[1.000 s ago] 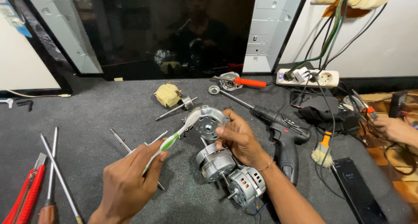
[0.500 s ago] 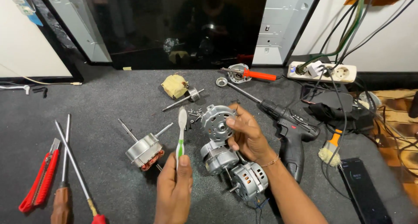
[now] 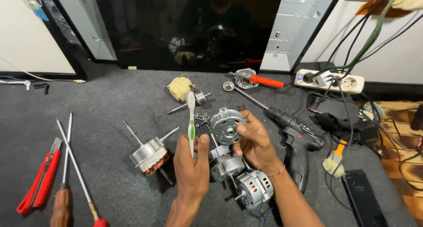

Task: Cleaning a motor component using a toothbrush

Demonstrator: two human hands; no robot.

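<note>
My left hand (image 3: 191, 167) grips a white and green toothbrush (image 3: 191, 117) upright, bristle end up. My right hand (image 3: 254, 141) holds a round silver motor end cover (image 3: 226, 126) tilted toward the brush, just right of it. Below the hands two small silver motors (image 3: 225, 165) (image 3: 253, 189) lie on the grey mat. A third motor part with copper windings and a shaft (image 3: 150, 153) lies left of my left hand.
A black cordless drill (image 3: 295, 134) lies right of my right hand. At the left lie a red cutter (image 3: 40, 176) and two screwdrivers (image 3: 66, 165). A yellow sponge (image 3: 179, 88), loose screws (image 3: 202, 118), a red-handled tool (image 3: 264, 81), a power strip (image 3: 330, 80) and cables sit further back.
The view has shifted. My left hand has lifted the toothbrush slightly, closer to the end cover held in my right hand.
</note>
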